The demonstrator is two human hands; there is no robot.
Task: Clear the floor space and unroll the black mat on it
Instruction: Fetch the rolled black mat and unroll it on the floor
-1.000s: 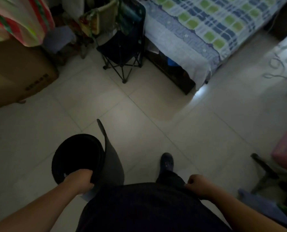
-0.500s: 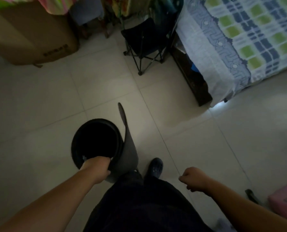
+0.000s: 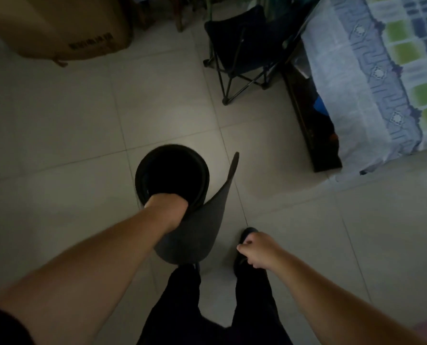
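Over the near rim of the rolled black mat (image 3: 172,170), the left hand (image 3: 168,207) hooks its fingers down inside the open end of the tube, so the fingertips themselves are hidden; the knuckles and back of the hand show outside, gripping the rim. That forearm runs straight from the lower left corner of the view up to the roll, wrist in line with it. The roll stands on end, its dark round mouth facing upward, and its loose outer flap peels away to the right of the gripping fingers, curving up to a thin edge and spreading wide below the wrist, in front of the person's dark trousers (image 3: 207,307).

To the right of that flap, the right hand (image 3: 256,250) hangs apart from the mat with its fingers curled in loosely against the palm, holding nothing; its forearm comes in from the lower right corner. Just under and beyond those curled fingers a dark shoe (image 3: 248,232) rests on the pale tiled floor (image 3: 70,133).

Farther out, well beyond the roll, a dark folding camp chair (image 3: 242,51) stands beside a bed with a blue, white and green patterned cover (image 3: 381,78). Far up to the left of the gripping fingers sits a brown cardboard box (image 3: 65,26).
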